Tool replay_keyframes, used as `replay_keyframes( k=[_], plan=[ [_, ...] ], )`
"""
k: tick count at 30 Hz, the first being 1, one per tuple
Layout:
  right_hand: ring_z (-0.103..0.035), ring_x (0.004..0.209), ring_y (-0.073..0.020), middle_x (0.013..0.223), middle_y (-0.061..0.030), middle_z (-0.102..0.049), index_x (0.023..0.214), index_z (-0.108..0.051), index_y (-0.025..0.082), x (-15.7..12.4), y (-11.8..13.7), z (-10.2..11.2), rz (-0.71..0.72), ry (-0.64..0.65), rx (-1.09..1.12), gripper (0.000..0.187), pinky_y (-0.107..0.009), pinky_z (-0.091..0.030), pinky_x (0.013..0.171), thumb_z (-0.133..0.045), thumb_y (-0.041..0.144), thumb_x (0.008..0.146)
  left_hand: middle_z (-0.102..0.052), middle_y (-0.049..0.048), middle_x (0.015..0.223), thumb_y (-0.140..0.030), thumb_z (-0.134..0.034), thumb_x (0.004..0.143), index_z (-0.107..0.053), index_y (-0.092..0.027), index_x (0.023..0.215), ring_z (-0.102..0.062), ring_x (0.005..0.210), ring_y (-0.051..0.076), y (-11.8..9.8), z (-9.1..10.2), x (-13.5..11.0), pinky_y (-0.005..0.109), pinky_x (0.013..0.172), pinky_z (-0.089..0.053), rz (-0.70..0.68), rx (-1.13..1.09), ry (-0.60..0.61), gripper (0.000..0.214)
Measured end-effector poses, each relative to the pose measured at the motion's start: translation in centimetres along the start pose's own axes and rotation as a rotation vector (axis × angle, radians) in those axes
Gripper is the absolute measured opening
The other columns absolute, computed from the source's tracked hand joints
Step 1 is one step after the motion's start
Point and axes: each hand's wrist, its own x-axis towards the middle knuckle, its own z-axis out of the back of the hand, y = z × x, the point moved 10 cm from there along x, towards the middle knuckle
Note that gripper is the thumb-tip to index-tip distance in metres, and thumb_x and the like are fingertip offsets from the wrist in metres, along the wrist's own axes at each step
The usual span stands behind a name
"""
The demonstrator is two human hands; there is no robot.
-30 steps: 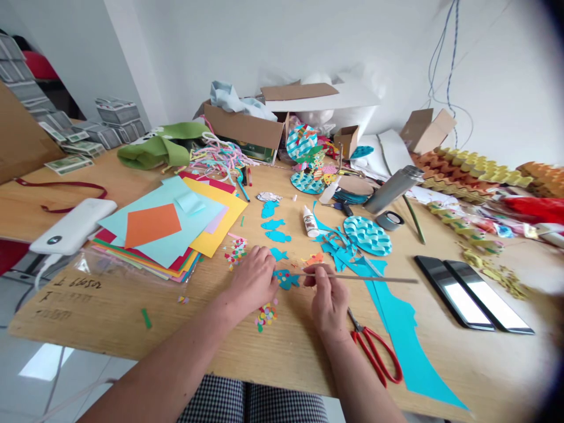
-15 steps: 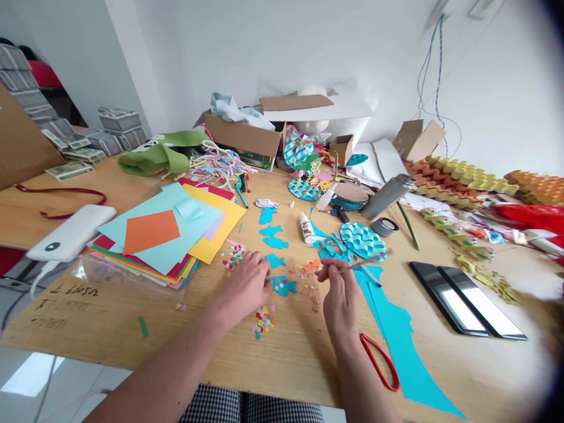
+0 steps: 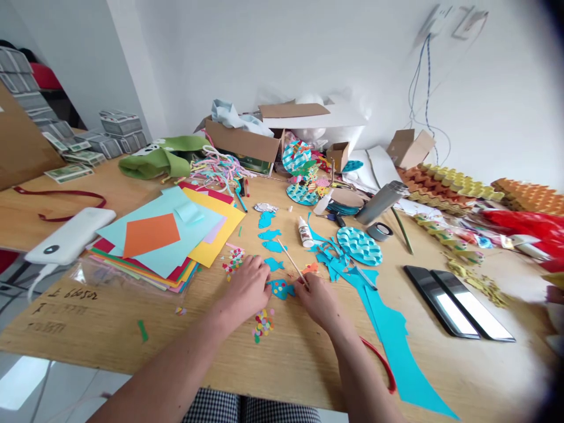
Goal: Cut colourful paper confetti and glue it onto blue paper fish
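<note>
A blue paper fish (image 3: 281, 288) dotted with coloured spots lies on the wooden table (image 3: 110, 329) between my hands. My left hand (image 3: 247, 286) rests beside it with its fingers curled and their tips on the fish's left edge. My right hand (image 3: 318, 300) is closed on a thin wooden stick (image 3: 289, 262), which slants up and to the left above the fish. A small heap of coloured paper dots (image 3: 263, 324) sits just below my left hand. More plain blue fish cut-outs (image 3: 269, 234) lie in a row behind.
A stack of coloured paper (image 3: 167, 235) lies left, a white power bank (image 3: 70, 235) beyond it. A glue bottle (image 3: 305, 232), blue paper scraps (image 3: 396, 341), red scissors (image 3: 383, 367), two dark phones (image 3: 458, 301), a metal flask (image 3: 379, 202) and cardboard boxes (image 3: 242, 138) crowd the right and back.
My right hand moved left toward the fish and turned the stick from pointing right to slanting up-left. My left hand stayed by the fish. The view shifted slightly.
</note>
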Motion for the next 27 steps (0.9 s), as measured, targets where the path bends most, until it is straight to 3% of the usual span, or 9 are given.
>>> replay_keyframes(
  k=[4,8,12,18,23,27],
  plan=[
    [-0.051,0.049,-0.0146,0.053,-0.0013,-0.056,0.056,-0.049,0.021,0.1,0.4,-0.1,0.011,0.014,0.021,0.025,-0.024,-0.025,0.048,-0.054,0.012,0.078,-0.058,0.0066,0.093,-0.011,-0.060,0.079,-0.059,-0.018,0.080,-0.052,0.097,0.024,0.0,0.0,0.0,0.038,0.087,-0.046,-0.005,-0.012,-0.004,0.007],
    [-0.049,0.049,-0.0133,0.053,0.0010,-0.054,0.058,-0.048,0.020,0.1,0.8,0.4,0.039,0.037,0.076,0.023,-0.023,-0.027,0.047,-0.052,0.018,0.081,-0.061,0.0069,0.095,-0.006,-0.057,0.078,-0.058,-0.018,0.085,-0.054,0.098,0.023,0.4,0.6,0.2,0.038,0.088,-0.046,0.019,-0.127,-0.063,0.013],
    [-0.042,0.044,-0.0113,0.051,0.0050,-0.045,0.064,-0.050,0.020,0.3,1.8,1.3,0.048,0.111,0.358,0.023,-0.022,-0.028,0.043,-0.051,0.033,0.082,-0.065,0.0059,0.093,-0.012,-0.054,0.082,-0.058,-0.017,0.094,-0.059,0.092,0.020,2.7,1.8,0.6,0.034,0.084,-0.047,0.155,-0.468,-0.204,0.013],
    [-0.034,0.040,-0.0071,0.054,0.0081,-0.038,0.069,-0.052,0.020,1.4,4.2,1.6,-0.003,0.215,0.660,0.030,-0.020,-0.027,0.037,-0.058,0.048,0.076,-0.065,0.0017,0.079,-0.037,-0.056,0.083,-0.065,-0.017,0.085,-0.059,0.076,0.017,3.9,1.5,1.0,0.027,0.069,-0.045,0.212,-0.991,-0.159,0.022],
    [-0.027,0.038,-0.0049,0.052,0.0106,-0.031,0.078,-0.056,0.017,2.1,5.5,0.7,-0.006,0.244,0.775,0.040,-0.019,-0.021,0.036,-0.061,0.057,0.075,-0.054,-0.0023,0.060,-0.040,-0.056,0.079,-0.063,-0.016,0.069,-0.046,0.060,0.013,4.7,2.3,0.8,0.024,0.057,-0.035,0.271,-0.982,-0.237,0.027],
    [-0.021,0.038,-0.0037,0.050,0.0104,-0.032,0.081,-0.059,0.016,2.1,5.7,-0.5,0.000,0.260,0.865,0.044,-0.020,-0.013,0.037,-0.064,0.059,0.074,-0.052,-0.0028,0.060,-0.039,-0.056,0.078,-0.059,-0.017,0.066,-0.044,0.060,0.013,3.9,2.3,0.9,0.024,0.057,-0.033,0.231,-0.977,-0.209,0.026]
  ],
)
